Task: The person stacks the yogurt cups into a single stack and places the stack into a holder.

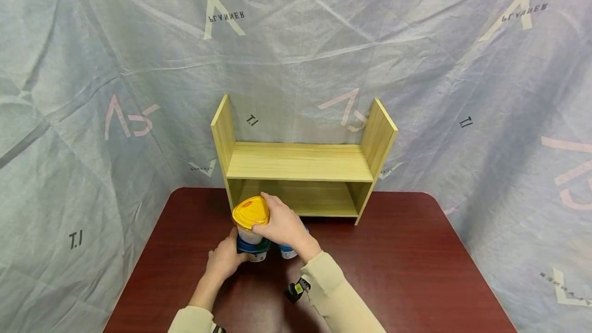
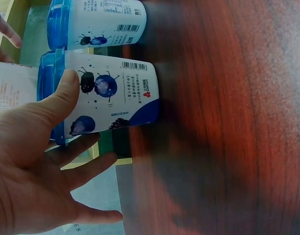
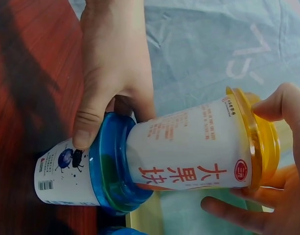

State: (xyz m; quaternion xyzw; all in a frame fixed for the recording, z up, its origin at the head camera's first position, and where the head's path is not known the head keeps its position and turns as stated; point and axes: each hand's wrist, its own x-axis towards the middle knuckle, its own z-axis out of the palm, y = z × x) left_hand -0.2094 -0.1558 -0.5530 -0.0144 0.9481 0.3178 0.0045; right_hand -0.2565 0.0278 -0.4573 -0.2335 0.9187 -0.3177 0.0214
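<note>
A yogurt cup with a yellow lid (image 1: 251,211) stands on the blue lid of another yogurt cup (image 2: 115,105), tilted a little in the right wrist view. My right hand (image 1: 288,226) grips the yellow lid (image 3: 264,142) between thumb and fingers. Lower down, my left hand (image 1: 225,257) holds the blue-lidded cup near its rim, thumb across the front and fingers behind. That cup is white with blueberry pictures and rests on the table. A second blue-lidded cup (image 2: 106,22) stands beside it, partly hidden by my right hand in the head view.
Behind the cups stands a two-level wooden shelf (image 1: 300,162) with raised side panels, at the back of the dark red table (image 1: 407,261). Grey printed cloth (image 1: 296,40) hangs behind and at both sides.
</note>
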